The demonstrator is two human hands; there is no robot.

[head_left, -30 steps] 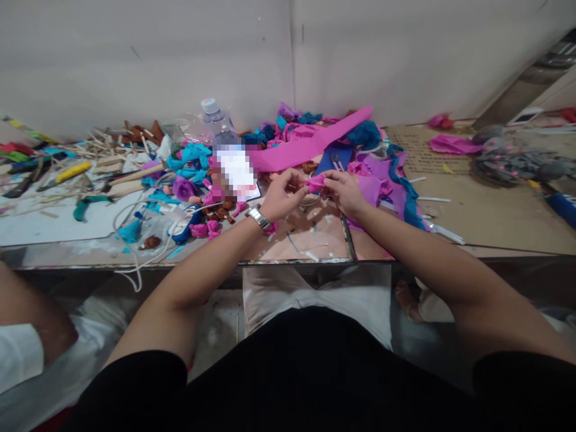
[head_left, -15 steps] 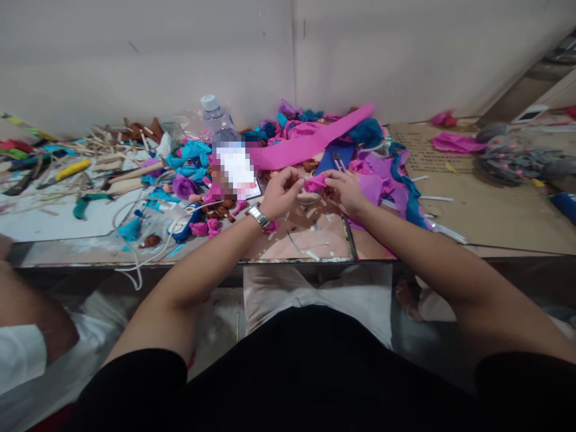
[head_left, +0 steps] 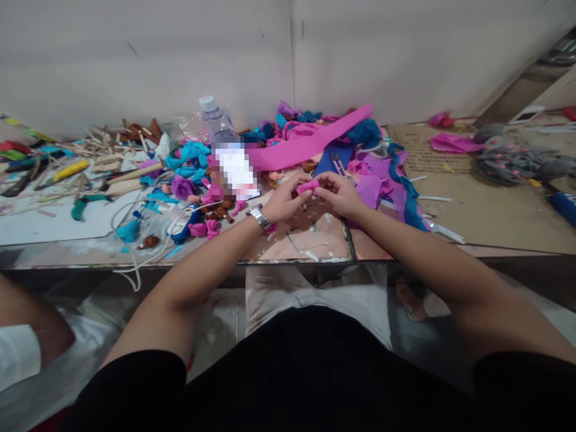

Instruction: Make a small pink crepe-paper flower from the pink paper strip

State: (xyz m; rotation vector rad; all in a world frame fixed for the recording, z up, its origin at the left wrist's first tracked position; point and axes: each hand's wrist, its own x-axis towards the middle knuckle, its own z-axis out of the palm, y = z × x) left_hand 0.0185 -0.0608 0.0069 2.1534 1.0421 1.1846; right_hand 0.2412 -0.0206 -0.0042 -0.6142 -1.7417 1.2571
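Observation:
Between my hands is a small piece of pink crepe paper [head_left: 308,188], pinched at both ends above the table. My left hand [head_left: 287,199], with a metal watch on its wrist, closes its fingers and thumb on the left side of it. The fingers of my right hand [head_left: 341,195] curl round the other side. Part of the paper is hidden behind the fingers. A long pink crepe paper strip [head_left: 297,150] lies just beyond my hands, near a blue piece with scissors-like handles [head_left: 337,162] on it.
A phone [head_left: 237,171] and a bottle [head_left: 216,120] stand left of my hands. Crumpled blue paper [head_left: 193,156], wooden sticks [head_left: 108,159] and a white cable [head_left: 135,264] spread further left. Cardboard [head_left: 450,210] lies at right. Another person's arm [head_left: 31,318] is at far left.
My hands have come closer together, and the pink crepe paper between them looks more compact. My right hand has moved left and its fingers have curled further in.

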